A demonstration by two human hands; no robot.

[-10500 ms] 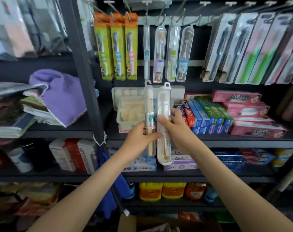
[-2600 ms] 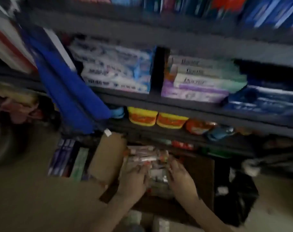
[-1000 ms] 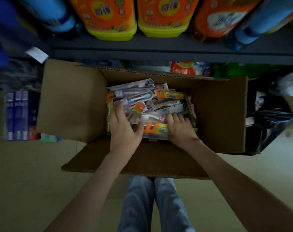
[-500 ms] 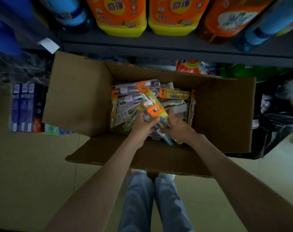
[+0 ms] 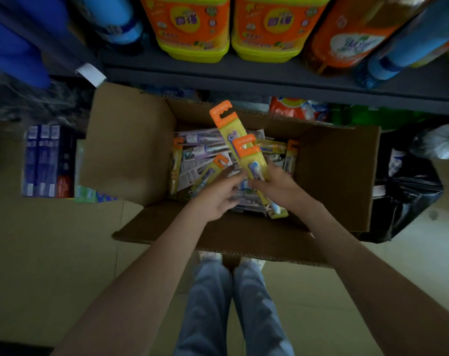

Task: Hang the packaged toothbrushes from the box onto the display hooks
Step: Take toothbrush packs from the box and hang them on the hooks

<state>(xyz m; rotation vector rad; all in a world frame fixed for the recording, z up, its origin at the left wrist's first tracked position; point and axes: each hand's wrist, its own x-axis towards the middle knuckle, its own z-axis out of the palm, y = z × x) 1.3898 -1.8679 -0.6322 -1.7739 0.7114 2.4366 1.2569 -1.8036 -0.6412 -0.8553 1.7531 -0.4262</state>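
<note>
The box (image 5: 333, 181) sits on the floor (image 5: 51, 240) before the shelf (image 5: 244, 78), with the person's legs (image 5: 210, 304) just before it. A pile of packs (image 5: 200, 152) lies in the box. Two packs (image 5: 251, 163) rise over the pile, held in the right hand (image 5: 279, 186), with the left hand (image 5: 215, 196) just left of them. Bottles (image 5: 192, 27) stand in a row on the shelf. Cartons (image 5: 43, 160) lie on the floor left of the box and a bag (image 5: 408, 196) right of it.

A shop: a shelf (image 5: 244, 75) of detergent bottles (image 5: 190, 24) above a box (image 5: 131, 150) of packaged toothbrushes (image 5: 200, 150).
</note>
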